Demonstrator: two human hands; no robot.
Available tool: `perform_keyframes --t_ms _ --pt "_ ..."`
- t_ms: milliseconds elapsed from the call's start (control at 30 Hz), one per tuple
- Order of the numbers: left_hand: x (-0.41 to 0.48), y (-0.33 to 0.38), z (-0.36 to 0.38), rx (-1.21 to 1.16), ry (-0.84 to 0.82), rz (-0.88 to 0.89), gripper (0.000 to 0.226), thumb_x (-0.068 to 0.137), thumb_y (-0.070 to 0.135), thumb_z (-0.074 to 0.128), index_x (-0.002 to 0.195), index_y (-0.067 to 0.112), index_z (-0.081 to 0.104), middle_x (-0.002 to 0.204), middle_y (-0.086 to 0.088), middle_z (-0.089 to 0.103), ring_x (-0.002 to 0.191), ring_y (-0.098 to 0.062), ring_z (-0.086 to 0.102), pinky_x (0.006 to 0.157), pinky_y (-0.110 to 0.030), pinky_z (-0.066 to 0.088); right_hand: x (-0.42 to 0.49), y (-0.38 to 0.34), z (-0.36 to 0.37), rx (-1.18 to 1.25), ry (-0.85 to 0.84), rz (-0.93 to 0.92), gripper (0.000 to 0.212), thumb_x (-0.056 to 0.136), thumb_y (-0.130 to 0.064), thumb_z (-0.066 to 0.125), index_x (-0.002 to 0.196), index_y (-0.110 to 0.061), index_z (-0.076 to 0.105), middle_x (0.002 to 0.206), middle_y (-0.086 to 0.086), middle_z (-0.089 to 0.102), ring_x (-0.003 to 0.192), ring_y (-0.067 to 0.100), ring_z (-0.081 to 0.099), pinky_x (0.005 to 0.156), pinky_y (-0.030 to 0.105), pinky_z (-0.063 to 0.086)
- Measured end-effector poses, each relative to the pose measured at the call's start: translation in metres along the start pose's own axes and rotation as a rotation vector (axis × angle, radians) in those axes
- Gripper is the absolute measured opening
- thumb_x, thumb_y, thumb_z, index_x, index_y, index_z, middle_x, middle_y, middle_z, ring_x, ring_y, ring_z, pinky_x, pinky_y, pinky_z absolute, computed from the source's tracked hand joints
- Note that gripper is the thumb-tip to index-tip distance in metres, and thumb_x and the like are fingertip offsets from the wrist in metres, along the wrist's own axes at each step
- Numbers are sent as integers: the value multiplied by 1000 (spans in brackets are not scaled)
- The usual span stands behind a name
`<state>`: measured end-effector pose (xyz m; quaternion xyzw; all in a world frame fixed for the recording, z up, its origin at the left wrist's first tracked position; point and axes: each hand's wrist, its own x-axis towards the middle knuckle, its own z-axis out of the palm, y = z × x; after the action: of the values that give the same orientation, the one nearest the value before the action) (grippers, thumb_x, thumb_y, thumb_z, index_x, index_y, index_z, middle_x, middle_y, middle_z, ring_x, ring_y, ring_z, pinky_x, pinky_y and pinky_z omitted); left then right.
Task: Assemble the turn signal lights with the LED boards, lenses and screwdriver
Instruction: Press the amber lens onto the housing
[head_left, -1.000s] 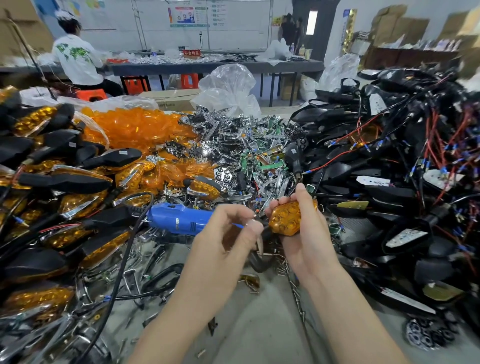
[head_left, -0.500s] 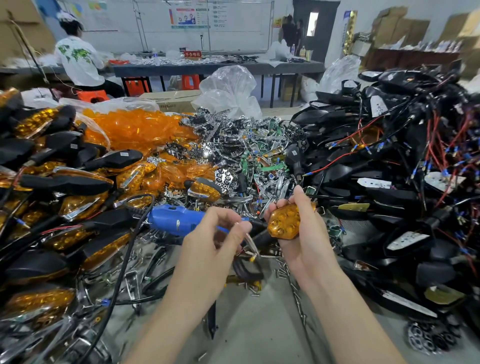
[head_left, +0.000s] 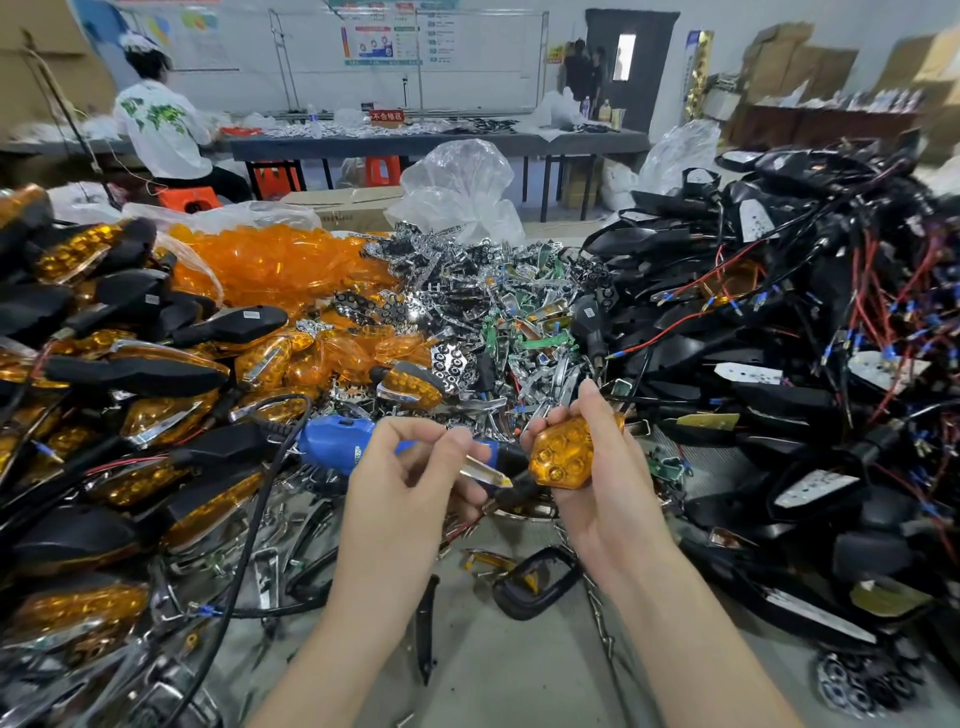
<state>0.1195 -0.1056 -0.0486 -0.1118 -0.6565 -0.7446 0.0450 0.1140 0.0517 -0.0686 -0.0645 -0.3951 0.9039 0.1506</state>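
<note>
While right hand (head_left: 605, 493) grips the lamp (head_left: 563, 452), left hand (head_left: 405, 483)'s strip (head_left: 485, 473) has tilted closer.

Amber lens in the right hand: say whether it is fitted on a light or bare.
Fitted: round reflector cups show through the amber lens, which the right hand grips. Screwed down: cannot tell.

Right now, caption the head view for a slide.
Right hand grips an amber turn signal; left hand pinches a small strip by the blue screwdriver.

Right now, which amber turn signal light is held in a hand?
The amber light in the right hand, lens towards the camera; the other lights lie piled on the left.
</note>
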Motion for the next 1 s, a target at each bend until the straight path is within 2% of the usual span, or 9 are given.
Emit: perform_keyframes --t_ms 133,267,333,467,600,700,833,900,1000 --pt "6 -5 -3 -162 -6 -65 14 95 3 58 108 9 63 100 -10 76 74 -16 70 69 -22 57 1 0 2 16 15 2 25 80 -42 73 67 -21 71 70 2 65 68 18 69 69 33 60" --pt "6 -7 -2 -239 -55 -75 28 96 0 55 95 20 75 105 -10 76 87 -21 74 76 -22 57 1 1 4 12 18 -9 27 79 -44 71 63 -22 70 68 1 64 67 17 69 68 32 60" --pt "6 -7 -1 -268 -51 -87 13 95 12 58 101 15 69 102 -12 76 86 -23 74 74 -23 58 0 0 4 36 13 3 31 82 -44 68 58 -25 71 67 0 64 67 16 69 68 32 60" --pt "5 -9 -1 -217 -70 -90 34 87 34 61 109 9 56 99 -13 76 77 -22 73 65 -24 56 -2 -3 6 148 -15 50 30 84 -43 67 62 -22 68 69 1 61 67 16 67 72 33 61" --pt "3 -10 -2 -125 -95 -87 22 94 28 58 113 17 63 94 -7 76 70 -14 67 60 -20 52 -3 -3 5 148 -24 74 35 95 -34 61 64 -21 67 71 1 60 70 16 66 77 35 61" --pt "3 -12 -4 -115 -104 -85 16 100 18 56 106 26 68 85 -5 74 66 -14 64 59 -20 52 -5 -3 7 105 -42 84 33 92 -28 62 61 -23 68 70 -1 62 68 14 66 77 34 59" --pt "1 -8 -2 -130 -115 -75 13 100 9 54 105 17 64 80 -3 71 65 -14 63 58 -22 52 -5 -3 6 7 -58 87 43 99 -28 55 59 -25 70 71 -1 65 67 13 65 70 29 55" --pt "0 -8 1 -133 -116 -63 9 99 12 56 100 15 64 79 -2 70 66 -15 62 58 -22 52 -5 -2 6 -25 -39 88 35 100 -29 57 68 -20 70 74 2 66 71 16 67 64 27 57" --pt "-2 -7 4 -83 -128 -10 9 98 18 56 100 16 64 81 -1 71 67 -14 62 60 -23 53 -5 0 6 -71 -19 82 26 95 -37 63 83 -14 66 79 4 66 80 23 67 67 31 58"
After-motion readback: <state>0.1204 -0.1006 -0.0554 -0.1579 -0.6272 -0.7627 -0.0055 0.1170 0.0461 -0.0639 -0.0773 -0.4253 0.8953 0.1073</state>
